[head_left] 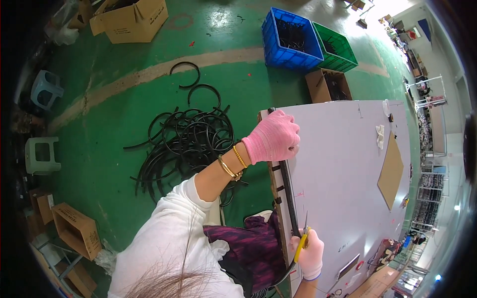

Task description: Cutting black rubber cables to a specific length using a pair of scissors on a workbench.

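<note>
A black rubber-like tube (288,193) lies along the near left edge of the pale table (343,164), and its lower end bends down off the edge. My left hand (273,136), in a pink knitted glove, is closed around the tube near its far end; a short bit sticks out beyond the fist. Closer to me, my right hand (310,254), in a paler glove, grips yellow-handled scissors (300,248). Their blades point away from me, right beside the tube. Part of the right hand's fingers seems to touch the tube, though the handles partly hide this.
Cut black tubes (191,134) lie heaped on the green floor left of the table. Beyond stand a blue crate (293,57), a green crate (340,62) and a cardboard box (315,88). A brown cardboard sheet (391,171) rests on the table. Plastic stools (42,155) stand far left.
</note>
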Tool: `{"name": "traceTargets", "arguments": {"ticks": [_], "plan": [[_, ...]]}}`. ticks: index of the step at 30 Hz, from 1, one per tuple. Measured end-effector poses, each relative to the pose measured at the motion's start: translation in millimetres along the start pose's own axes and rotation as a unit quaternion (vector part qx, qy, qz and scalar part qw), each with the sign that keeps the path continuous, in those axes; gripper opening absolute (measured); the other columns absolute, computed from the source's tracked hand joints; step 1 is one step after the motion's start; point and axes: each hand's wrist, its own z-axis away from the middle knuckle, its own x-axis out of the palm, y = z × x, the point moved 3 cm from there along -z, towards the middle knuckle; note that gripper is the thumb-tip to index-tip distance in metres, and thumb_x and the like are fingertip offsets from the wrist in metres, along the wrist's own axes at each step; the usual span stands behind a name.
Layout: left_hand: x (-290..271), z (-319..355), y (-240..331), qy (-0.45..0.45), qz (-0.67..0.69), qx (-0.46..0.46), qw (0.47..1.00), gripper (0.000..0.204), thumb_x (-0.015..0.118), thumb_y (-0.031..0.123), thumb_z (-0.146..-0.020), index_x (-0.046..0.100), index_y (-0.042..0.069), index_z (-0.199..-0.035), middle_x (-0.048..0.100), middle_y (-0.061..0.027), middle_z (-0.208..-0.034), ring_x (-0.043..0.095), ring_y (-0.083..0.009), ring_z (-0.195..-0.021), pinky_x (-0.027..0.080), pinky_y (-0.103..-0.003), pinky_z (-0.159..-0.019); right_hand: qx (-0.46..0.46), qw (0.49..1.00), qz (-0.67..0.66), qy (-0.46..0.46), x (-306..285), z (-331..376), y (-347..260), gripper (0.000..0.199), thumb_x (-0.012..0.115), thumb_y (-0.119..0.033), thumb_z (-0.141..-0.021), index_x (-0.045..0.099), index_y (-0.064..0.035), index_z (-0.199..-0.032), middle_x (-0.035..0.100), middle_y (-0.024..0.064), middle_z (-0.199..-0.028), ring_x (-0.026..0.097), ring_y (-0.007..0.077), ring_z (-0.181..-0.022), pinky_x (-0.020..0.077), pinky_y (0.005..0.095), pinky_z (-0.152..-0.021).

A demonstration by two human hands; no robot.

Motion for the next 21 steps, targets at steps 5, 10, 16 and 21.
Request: {"name": "traceTargets", "arguments": {"ticks": [5,10,16,21], "plan": [[1.7,-4.5,-4.7,0.004,0.005,0.004,1.0,0.023,0.063,0.024,-0.079,0.068,0.013,-0.059,0.061,-0.0024,-0.069,0.062,-0.0215,-0.082,0.048,-0.039,-0.086,-0.008,1.0,0.008,0.003,-2.8,-5.9,-4.0,0.014,0.063,0.004,-0.087,0.056,0.0064,-0.098,0.063,0.0074,-0.07,0.062,0.0116,-0.06,0.0503,0.0257,-0.056],[-9.1,-6.4,-2.1,0.081,0.038,0.036,0.995,0.023,0.066,0.017,-0.071,0.055,0.01,-0.052,0.055,-0.004,-0.063,0.059,-0.0248,-0.074,0.047,-0.039,-0.077,-0.027,0.999,0.013,0.014,-4.5,-2.8,-8.6,0.013,0.061,0.006,-0.087,0.056,0.006,-0.099,0.064,0.0077,-0.07,0.063,0.0117,-0.06,0.0508,0.0255,-0.057],[0.4,6.6,1.2,0.053,0.036,0.033,0.997,0.024,0.069,0.02,-0.071,0.055,0.011,-0.054,0.056,-0.0044,-0.066,0.06,-0.0267,-0.076,0.046,-0.04,-0.075,-0.036,0.999,0.034,0.009,1.0,5.5,-8.6,0.014,0.059,0.007,-0.086,0.057,0.0057,-0.101,0.066,0.0074,-0.071,0.064,0.0119,-0.062,0.0509,0.0256,-0.058],[0.2,-4.4,6.6,-0.069,0.008,-0.033,0.997,0.035,0.071,0.028,-0.074,0.068,0.013,-0.105,0.064,-0.0095,-0.112,0.06,-0.0311,-0.111,0.047,-0.045,-0.097,-0.07,0.996,0.045,0.041,-2.1,7.5,-15.5,0.019,0.067,0.0,-0.088,0.059,0.0038,-0.105,0.062,0.0099,-0.068,0.064,0.0155,-0.061,0.0508,0.0302,-0.059]]}}
